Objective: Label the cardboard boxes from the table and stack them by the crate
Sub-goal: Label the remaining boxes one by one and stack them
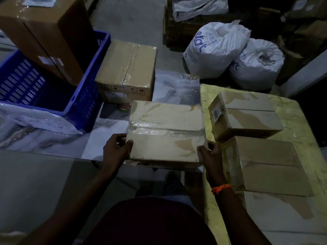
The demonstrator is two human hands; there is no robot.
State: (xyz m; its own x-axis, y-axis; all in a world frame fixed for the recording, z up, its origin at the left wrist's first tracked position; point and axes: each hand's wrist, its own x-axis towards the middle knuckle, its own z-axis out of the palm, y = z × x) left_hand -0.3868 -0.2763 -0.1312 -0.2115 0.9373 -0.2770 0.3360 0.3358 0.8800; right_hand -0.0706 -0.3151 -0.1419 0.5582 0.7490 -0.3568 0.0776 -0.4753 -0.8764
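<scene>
Gripping the flat cardboard box (166,133) at the centre of the frame, the left hand (115,150) clamps its near left corner, thumb on top, fingers curled round the edge, while the right hand (210,152) pinches the near right corner the same way. The box appears lifted off the table (299,121), between it and the blue crate (53,89) at left; I judge it is mid-carry toward the stack. No label shows on its top, though dim light may hide one. Next comes lowering it beside the crate, perhaps onto the taped box (127,68) behind. Its lid is pale, blotched, sealed with glossy clear tape. Two more boxes (247,115) wait at right.
</scene>
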